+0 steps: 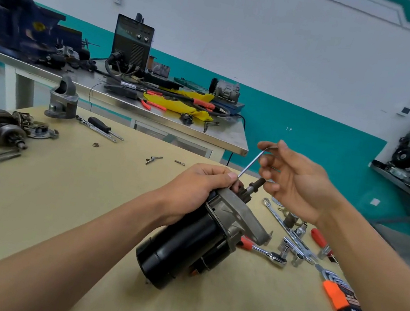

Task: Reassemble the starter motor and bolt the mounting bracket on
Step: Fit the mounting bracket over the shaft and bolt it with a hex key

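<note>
Two hands busy: left hand [194, 186] grips starter motor [197, 241] tilted on table [51, 210]; right hand [295, 182] pinches hex key [253, 161].

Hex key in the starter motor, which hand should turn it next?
Right. The right hand already pinches the hex key at its bent top, while the left hand is wrapped around the starter motor, steadying it on the table.
</note>
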Demonstrator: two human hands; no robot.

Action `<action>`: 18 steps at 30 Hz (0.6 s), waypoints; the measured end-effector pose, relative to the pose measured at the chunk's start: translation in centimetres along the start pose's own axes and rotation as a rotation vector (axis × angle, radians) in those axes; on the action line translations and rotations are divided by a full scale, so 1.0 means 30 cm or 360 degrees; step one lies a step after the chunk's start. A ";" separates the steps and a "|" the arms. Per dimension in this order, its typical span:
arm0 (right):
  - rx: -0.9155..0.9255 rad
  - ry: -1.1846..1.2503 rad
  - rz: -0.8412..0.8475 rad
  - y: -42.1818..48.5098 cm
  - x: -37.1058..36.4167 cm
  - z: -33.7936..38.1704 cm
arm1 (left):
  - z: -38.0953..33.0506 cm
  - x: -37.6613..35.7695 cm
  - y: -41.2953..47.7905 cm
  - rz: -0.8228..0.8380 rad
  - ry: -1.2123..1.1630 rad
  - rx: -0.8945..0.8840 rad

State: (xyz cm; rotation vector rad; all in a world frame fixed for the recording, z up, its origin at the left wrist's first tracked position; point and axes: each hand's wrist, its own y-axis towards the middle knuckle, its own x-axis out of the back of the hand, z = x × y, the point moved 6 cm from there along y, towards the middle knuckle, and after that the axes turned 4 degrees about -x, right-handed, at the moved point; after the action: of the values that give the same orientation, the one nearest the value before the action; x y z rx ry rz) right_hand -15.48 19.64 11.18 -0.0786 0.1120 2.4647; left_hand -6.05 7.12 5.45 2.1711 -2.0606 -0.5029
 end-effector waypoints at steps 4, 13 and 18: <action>0.0012 0.0002 -0.0021 0.012 -0.001 0.007 | 0.004 0.002 0.006 0.0010 0.0029 -0.0023; 0.0013 -0.0136 -0.0231 0.022 -0.003 0.032 | -0.005 -0.001 0.000 -0.0012 0.0115 -0.0047; -0.0007 -0.0232 -0.0369 0.023 -0.010 0.052 | -0.011 -0.002 -0.004 -0.0041 0.0140 -0.0041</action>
State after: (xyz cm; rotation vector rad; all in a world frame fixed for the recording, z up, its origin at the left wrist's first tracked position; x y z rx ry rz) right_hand -15.73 19.07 12.79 0.0817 0.0317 2.2307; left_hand -5.83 7.13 5.72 2.1670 -1.9732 -0.4257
